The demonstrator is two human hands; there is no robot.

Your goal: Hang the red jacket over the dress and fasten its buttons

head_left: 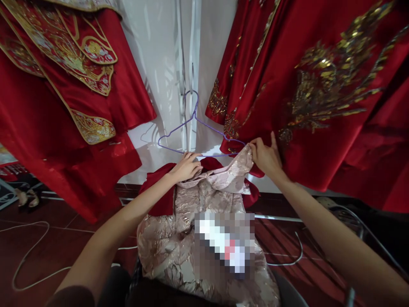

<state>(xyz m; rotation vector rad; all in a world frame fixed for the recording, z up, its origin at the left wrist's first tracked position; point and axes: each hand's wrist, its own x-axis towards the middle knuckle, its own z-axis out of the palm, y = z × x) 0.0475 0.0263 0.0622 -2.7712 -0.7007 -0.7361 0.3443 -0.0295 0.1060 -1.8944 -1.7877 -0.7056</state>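
Observation:
A pale pink brocade garment [179, 238] with a dark red lining hangs down in front of me, its top edge held up against a purple wire hanger [191, 123]. My left hand [187, 166] is closed on the garment's top left edge, by the hanger's bottom bar. The fingers of my right hand [265, 155] pinch the garment's upper right corner at the hanger's right end, with one finger raised. The hanger's hook rests on a white vertical rail [188, 64].
Red robes with gold embroidery hang on the left [64, 106] and the right [319, 98]. The wall behind is white. White cables [28, 251] lie on the dark red floor, and sandals [27, 198] sit at the far left.

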